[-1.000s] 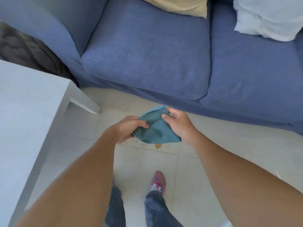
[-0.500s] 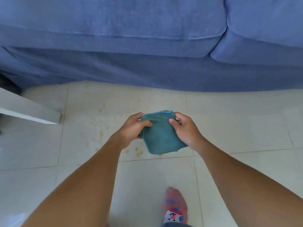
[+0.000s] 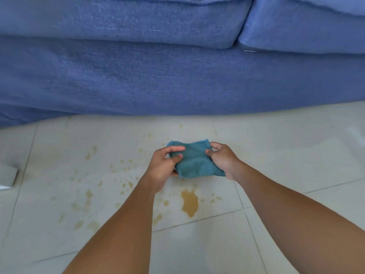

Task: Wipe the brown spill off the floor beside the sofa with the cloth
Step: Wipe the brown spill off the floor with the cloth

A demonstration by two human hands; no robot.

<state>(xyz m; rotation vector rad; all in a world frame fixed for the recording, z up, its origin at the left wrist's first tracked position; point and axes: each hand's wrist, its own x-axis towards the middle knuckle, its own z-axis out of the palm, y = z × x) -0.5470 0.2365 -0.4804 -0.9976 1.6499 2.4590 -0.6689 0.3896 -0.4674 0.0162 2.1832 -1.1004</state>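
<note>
A folded teal cloth (image 3: 194, 160) is held above the pale tiled floor (image 3: 286, 155), between both hands. My left hand (image 3: 163, 165) pinches its left edge and my right hand (image 3: 223, 158) grips its right edge. A brown spill (image 3: 190, 202) lies on the tiles just below the cloth, its largest puddle near my left forearm. Smaller brown drops (image 3: 88, 194) are scattered to the left across the tile. Whether the cloth touches the floor cannot be told.
The blue sofa (image 3: 158, 76) fills the top of the view, its base meeting the floor along a line across the middle. A corner of a white table leg (image 3: 9, 177) shows at the left edge.
The view has dropped closer to the floor; the sofa looms larger and the spill is now plainly in sight. Both hands still hold the cloth, now lower. The foot is out of view.
</note>
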